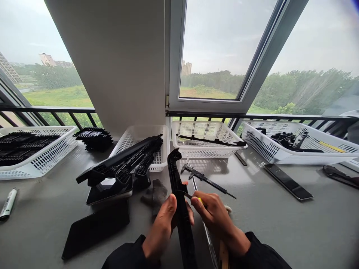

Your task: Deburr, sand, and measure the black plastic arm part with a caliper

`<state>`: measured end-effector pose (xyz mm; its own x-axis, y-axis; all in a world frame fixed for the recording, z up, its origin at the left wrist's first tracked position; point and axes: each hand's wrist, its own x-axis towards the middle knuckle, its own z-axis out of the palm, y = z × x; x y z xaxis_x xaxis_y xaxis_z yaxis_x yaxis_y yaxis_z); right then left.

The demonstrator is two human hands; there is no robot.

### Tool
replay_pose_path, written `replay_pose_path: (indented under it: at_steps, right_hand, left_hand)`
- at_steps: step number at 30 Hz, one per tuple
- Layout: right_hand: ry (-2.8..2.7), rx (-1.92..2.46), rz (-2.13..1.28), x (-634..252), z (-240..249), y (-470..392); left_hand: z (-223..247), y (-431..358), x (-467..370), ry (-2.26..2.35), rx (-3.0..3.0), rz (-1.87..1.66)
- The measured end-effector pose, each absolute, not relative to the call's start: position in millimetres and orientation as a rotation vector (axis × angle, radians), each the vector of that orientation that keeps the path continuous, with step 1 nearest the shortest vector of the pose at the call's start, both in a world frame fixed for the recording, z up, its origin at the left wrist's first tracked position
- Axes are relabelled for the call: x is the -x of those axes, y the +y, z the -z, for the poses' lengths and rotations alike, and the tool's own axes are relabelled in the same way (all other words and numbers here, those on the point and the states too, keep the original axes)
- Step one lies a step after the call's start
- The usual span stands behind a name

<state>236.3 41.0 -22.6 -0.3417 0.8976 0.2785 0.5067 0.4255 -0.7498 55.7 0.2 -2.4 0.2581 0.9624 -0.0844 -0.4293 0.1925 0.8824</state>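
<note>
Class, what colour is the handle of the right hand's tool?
The visible bit of the handle is yellow, best seen in the head view.

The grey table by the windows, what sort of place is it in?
Probably a small parts workshop: white baskets hold black pieces, a caliper lies out, and the right hand holds a small tool against a long black part.

Can see blk flat glass-faced phone (288, 182) on smooth grey tabletop (280, 228), R side, & wht cylindrical marker (8, 204) far L. Beyond, can see grey-framed glass window (213, 48) w/ blk metal railing (56, 110).
</note>
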Motion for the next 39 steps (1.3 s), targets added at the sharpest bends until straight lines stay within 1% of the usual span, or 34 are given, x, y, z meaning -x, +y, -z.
replay_pose_path:
  at_steps: [7, 14, 20, 23, 30, 35, 39]
  right_hand:
    - [-2.044, 1.214, -0.658, -234, 21, 40]
    - [-2.202, 1.147, -0.614, -240, 23, 36]
    - [-2.31, 0.981, -0.659, -238, 20, 34]
    - [-2.303, 0.962, -0.62, -238, 20, 34]
    - [-2.273, 0.982, -0.526, -239, 24, 34]
    - [-2.245, 1.109, -0.476, -238, 24, 35]
    - [-2.201, 1.185, -0.473, -237, 23, 34]
  left_hand:
    - [3, -1, -53, 0.96, -0.892, -1.072]
    - [7, 2, -57, 0.917, -0.734, -1.162]
    - [-4, 7, -48, 0.899, -0.742, -1.081]
    - [-5, 8, -47, 0.917, -0.754, -1.036]
    - [-6, 11, -47, 0.938, -0.754, -1.058]
    - [-13, 10, -49, 0.962, -0.749, -1.14]
    - [-8, 5, -50, 0.985, -0.813, -1.173]
